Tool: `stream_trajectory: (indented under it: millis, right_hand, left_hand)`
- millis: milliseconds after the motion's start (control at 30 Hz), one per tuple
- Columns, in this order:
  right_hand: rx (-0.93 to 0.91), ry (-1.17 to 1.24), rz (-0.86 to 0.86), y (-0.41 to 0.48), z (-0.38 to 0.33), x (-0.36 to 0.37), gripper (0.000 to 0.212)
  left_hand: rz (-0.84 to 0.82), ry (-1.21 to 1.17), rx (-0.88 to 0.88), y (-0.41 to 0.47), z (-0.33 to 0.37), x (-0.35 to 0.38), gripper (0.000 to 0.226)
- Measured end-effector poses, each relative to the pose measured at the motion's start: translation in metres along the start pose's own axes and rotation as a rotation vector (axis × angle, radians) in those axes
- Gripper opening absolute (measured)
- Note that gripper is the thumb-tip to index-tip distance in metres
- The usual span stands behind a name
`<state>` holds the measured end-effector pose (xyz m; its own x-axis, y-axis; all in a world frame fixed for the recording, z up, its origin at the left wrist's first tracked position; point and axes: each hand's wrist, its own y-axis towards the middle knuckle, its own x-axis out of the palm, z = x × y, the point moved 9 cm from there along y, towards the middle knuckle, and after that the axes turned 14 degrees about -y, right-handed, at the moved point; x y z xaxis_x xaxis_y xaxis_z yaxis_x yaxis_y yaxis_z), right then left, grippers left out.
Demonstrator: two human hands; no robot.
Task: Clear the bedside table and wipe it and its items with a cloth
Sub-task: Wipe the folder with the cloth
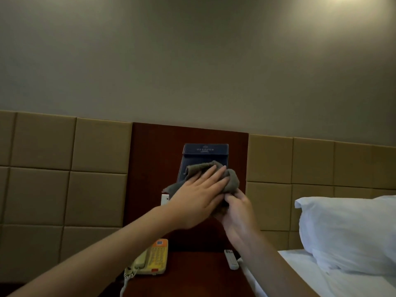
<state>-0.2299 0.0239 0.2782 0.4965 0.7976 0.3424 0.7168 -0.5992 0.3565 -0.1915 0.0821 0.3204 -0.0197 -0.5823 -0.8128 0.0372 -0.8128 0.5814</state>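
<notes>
While the flat left hand (199,196) presses cloth (232,182), right hand (237,213) grips the half-hidden box (205,152).

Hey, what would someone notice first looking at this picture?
Mid-frame, the left hand presses a grey cloth flat against a dark blue box, which the right hand grips from below. Beneath, a yellowed telephone and a white remote lie on the bedside table. A white pillow sits far right.

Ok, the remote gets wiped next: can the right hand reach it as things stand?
Probably, once freed: the remote lies uncovered on the table below that wrist, but the right hand is gripping the blue folder.
</notes>
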Motion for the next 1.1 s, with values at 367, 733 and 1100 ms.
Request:
stream_trajectory:
  millis: [367,733,1100]
  right_hand:
    - [0.000,-0.026,-0.017,0.000,-0.011,-0.004,0.038]
    - [-0.126,-0.123,-0.030,-0.004,-0.027,-0.005,0.036]
    - [-0.070,-0.117,0.016,0.004,-0.013,-0.012,0.039]
  left_hand:
    - [0.199,-0.157,-0.184,-0.002,-0.019,-0.002,0.049]
    - [0.186,-0.114,-0.308,0.003,-0.063,-0.016,0.050]
    - [0.088,-0.125,-0.096,0.028,-0.010,0.002,0.051]
